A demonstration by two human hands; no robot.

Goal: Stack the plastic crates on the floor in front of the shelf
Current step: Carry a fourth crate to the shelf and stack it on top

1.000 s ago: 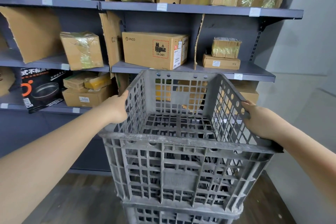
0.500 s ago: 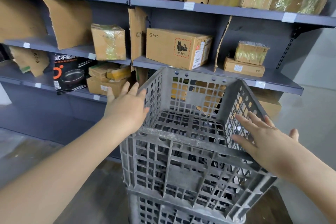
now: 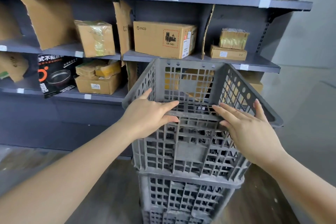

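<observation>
Top crate (image 3: 187, 143): grey plastic lattice, seated on a second crate (image 3: 183, 194) of the same kind, on the floor (image 3: 112, 178) before the shelf (image 3: 200, 58). My left hand (image 3: 145, 116): fingers straight and spread, laid over the near rim at its left corner, gripping nothing. My right hand (image 3: 249, 129): fingers straight, slightly fanned, resting over the near rim's right part, likewise not curled.

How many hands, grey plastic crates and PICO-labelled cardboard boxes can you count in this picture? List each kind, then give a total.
Hands: 2, left hand and right hand
Grey plastic crates: 3 stacked, top crate, middle crate, bottom crate cut off by the frame
PICO cardboard box: 1
Total: 6
</observation>
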